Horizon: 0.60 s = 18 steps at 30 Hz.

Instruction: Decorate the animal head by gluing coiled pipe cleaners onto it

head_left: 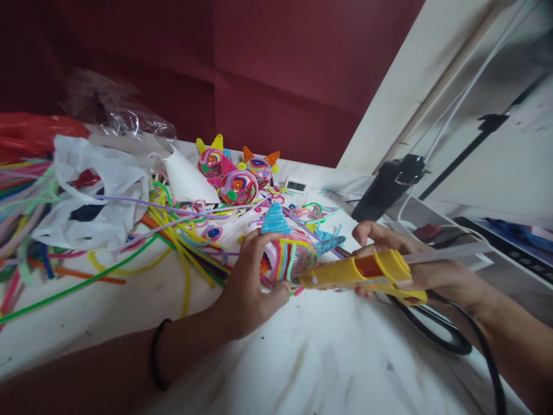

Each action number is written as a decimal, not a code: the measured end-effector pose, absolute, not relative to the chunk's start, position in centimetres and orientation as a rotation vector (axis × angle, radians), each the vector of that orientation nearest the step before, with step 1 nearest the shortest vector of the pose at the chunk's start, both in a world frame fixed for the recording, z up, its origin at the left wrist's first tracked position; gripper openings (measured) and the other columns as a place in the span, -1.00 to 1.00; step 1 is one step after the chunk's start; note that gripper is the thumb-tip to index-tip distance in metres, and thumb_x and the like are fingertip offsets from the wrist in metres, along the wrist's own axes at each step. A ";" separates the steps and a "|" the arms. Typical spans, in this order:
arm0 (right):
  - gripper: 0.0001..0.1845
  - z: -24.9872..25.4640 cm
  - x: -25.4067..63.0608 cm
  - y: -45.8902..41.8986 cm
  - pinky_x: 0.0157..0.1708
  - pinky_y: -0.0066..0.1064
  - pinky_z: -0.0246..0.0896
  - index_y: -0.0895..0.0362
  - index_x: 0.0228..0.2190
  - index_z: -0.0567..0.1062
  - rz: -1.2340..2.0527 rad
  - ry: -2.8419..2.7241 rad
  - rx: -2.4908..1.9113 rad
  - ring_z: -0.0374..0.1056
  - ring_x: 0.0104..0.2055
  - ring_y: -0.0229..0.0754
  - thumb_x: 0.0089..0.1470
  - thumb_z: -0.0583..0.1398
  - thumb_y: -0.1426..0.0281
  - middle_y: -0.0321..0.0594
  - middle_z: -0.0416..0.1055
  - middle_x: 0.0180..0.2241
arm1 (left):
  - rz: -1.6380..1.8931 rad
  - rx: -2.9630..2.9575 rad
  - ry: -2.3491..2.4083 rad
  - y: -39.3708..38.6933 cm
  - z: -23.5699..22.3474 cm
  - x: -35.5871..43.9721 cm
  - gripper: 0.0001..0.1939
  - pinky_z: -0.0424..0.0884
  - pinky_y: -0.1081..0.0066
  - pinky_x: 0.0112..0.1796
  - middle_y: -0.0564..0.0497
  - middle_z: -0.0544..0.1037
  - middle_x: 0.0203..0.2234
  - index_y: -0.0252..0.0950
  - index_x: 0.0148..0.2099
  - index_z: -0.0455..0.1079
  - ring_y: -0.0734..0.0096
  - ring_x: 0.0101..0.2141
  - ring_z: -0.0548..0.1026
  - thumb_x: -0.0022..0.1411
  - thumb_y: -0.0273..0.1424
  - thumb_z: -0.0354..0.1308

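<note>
1. Head view: clasping striped pipe-cleaner figure [298, 259] over desk [259, 363] with left hand [246, 288], likely to steady it.
2. Grasping yellow hot-glue gun [345, 273] with right hand [451, 285], nozzle [307, 279] close to figure, apparently for precise aim.

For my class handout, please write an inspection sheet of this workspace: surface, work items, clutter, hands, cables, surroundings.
Surface: white tabletop, dark specks in front.
Work items: striped craft piece with a blue cone; yellow glue gun, clear stick in its rear.
Clutter: loose pipe cleaners and a white plastic bag, left.
Hands: left hand holds the craft piece; right hand holds the gun, nozzle close to the piece, contact unclear.
Cables: black cord near the right wrist.
Surroundings: three decorated balls, small display, dark red backdrop.
</note>
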State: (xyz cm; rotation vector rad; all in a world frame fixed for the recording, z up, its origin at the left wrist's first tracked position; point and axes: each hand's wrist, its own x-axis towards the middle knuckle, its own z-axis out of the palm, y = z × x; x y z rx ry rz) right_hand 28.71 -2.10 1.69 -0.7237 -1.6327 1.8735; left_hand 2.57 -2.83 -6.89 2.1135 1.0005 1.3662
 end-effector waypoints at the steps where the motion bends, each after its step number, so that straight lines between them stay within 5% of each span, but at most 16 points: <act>1: -0.52 1.8 28.6 -2.1 -0.27 -0.37 0.34 -0.03 -0.17 0.30 1.876 -1.627 -0.725 0.48 -0.35 -0.21 -0.08 0.39 0.31 -0.37 0.52 -0.44 | 1.368 2.115 1.000 -2.8 -6.9 2.6 -0.38 0.16 0.05 0.18 -0.14 0.25 0.12 -0.20 0.17 0.09 0.04 0.18 0.24 0.04 -0.52 0.12; 18: -0.52 2.5 29.1 -2.2 -0.31 -0.35 0.32 -0.05 -0.16 0.28 1.795 -1.699 -0.801 0.49 -0.32 -0.15 -0.07 0.38 0.27 -0.29 0.55 -0.37 | 1.386 2.096 1.002 -2.7 -7.2 2.6 -0.43 0.12 0.02 0.18 -0.15 0.24 0.11 -0.19 0.15 0.08 0.03 0.17 0.21 0.09 -0.47 0.12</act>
